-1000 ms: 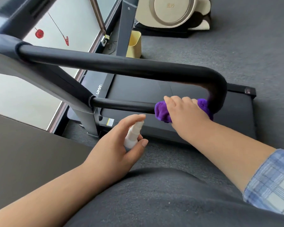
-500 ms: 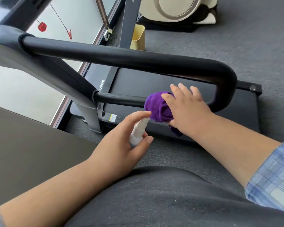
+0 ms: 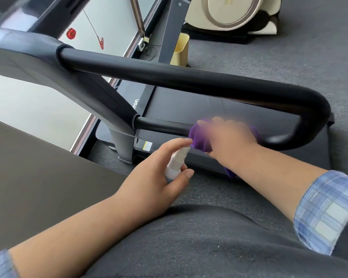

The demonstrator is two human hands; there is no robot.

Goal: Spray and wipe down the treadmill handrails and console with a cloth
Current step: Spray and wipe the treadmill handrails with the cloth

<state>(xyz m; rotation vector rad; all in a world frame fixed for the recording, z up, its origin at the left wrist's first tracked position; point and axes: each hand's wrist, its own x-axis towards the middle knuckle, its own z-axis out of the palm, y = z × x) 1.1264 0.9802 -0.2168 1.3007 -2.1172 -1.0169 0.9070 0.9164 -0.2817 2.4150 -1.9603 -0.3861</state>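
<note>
A black treadmill handrail [image 3: 189,79] loops round at the right into a thinner lower bar [image 3: 161,126]. My right hand [image 3: 229,141] presses a purple cloth [image 3: 199,141] onto that lower bar; the hand is blurred with motion, and a corner of the cloth hangs below my wrist. My left hand [image 3: 155,177] holds a small white spray bottle [image 3: 176,163] just left of the cloth, forefinger on its top, nozzle towards the bar. The grey console arm [image 3: 38,63] runs off to the upper left.
The black treadmill belt [image 3: 249,111] lies below the rail on grey carpet. A yellow bin [image 3: 180,49] and a cream round machine [image 3: 229,11] stand at the back. A window wall [image 3: 28,101] runs along the left. A dark flat surface [image 3: 38,167] fills the lower left.
My right hand with the cloth slid left along the lower bar away from the bend, then back a little to the right. The left hand with the bottle stayed in place.
</note>
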